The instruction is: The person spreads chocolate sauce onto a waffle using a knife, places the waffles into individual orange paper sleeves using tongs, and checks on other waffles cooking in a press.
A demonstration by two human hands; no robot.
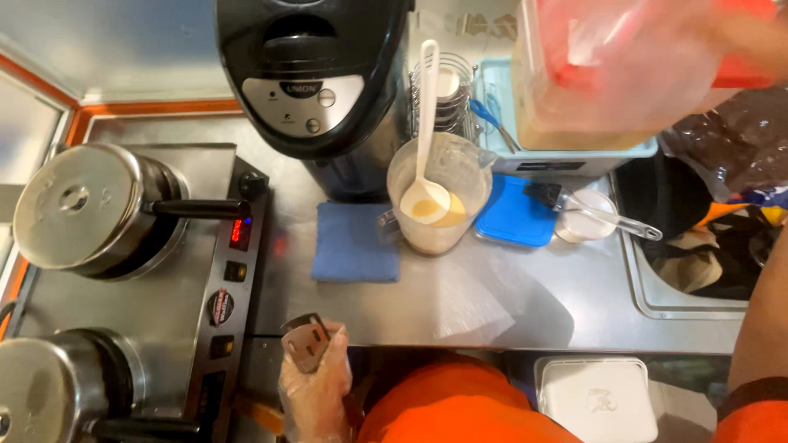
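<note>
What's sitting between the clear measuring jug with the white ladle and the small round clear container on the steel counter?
A flat blue plastic lid lies between the measuring jug and the round container, seen in the head view.

Bright, even light — steel glares, upper right blurred.

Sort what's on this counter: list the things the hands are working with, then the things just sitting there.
In hand:
left hand with small metal scoop
right hand lifting clear container

Sitting there:
pitcher with white ladle
blue cloth
blue lid
pots
</note>
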